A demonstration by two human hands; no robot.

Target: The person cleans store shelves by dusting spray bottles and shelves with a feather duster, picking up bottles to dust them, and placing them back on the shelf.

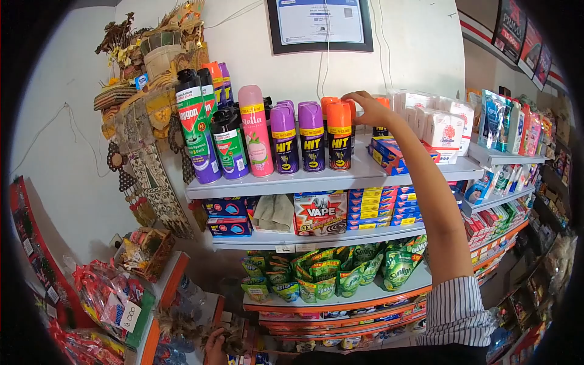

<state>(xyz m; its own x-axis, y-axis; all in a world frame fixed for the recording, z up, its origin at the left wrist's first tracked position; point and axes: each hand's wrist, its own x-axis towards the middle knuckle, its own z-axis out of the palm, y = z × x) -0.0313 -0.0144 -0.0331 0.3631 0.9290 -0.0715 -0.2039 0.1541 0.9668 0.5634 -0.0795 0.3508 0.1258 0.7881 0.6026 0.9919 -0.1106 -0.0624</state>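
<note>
Orange caps the HIT can point(339, 137) nearest the right hand point(367, 111), which arches over the shelf with its fingertips at the can's upper right side. Its fingers are bent and partly spread; whether they grip this can or one behind it, I cannot tell. The can stands upright on the top shelf point(292, 184), just below and left of those fingers. Low in view, the left hand point(214, 348) is partly cut off, its fingers curled beside a brown feather duster point(182, 325); how firmly it holds anything is unclear.

Left of the orange-capped can come two purple-capped HIT cans point(311, 143), then a pink Stella can point(256, 134) and green-and-purple Baygon cans point(199, 137). Blue and red boxes point(387, 153) lie to the right, below the wrist, with white packs point(441, 134) beyond the forearm. Underneath, a VAPE box point(320, 213) sits above green Sunlight pouches point(398, 267).
</note>
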